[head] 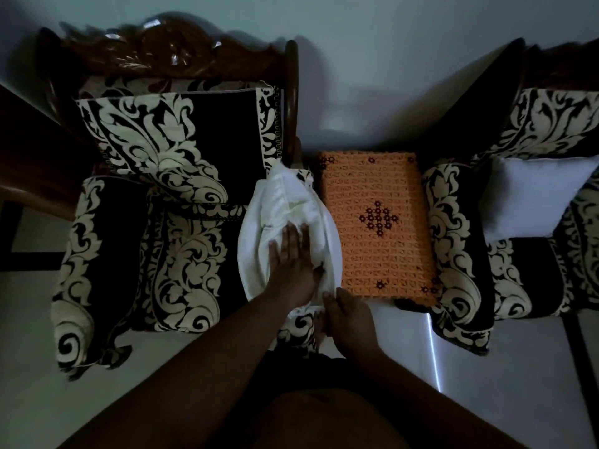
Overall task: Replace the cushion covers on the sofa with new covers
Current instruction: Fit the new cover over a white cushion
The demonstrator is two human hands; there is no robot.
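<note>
Left hand [291, 260] fingers [287, 236] straight, slightly spread, pressing flat on the white cushion insert [285, 218]. Right hand [348, 319] just nearer than that: thumb and fingers look curled round the insert's near end, where a bit of black-and-cream patterned cover [299, 322] shows below. Exact pinch hidden by the hand's back; can't tell if it has cover edge or insert.

Handling, my read: insert is soft, light, compressible, will bulge and fold. Squash it flat under the palm, take the cover by its open hem, not mid-panel.

Containers: the patterned cover is the sleeve here; insert looks mostly out of it, only the near end possibly inside.

Right of the fingers, touching the insert's edge: orange crocheted cover [376, 222], flat, nothing visibly inside. Left and beyond: patterned armchair [155, 202] with a covered back cushion [175, 131]. Far right: bare white cushion [531, 196] on a second chair.
</note>
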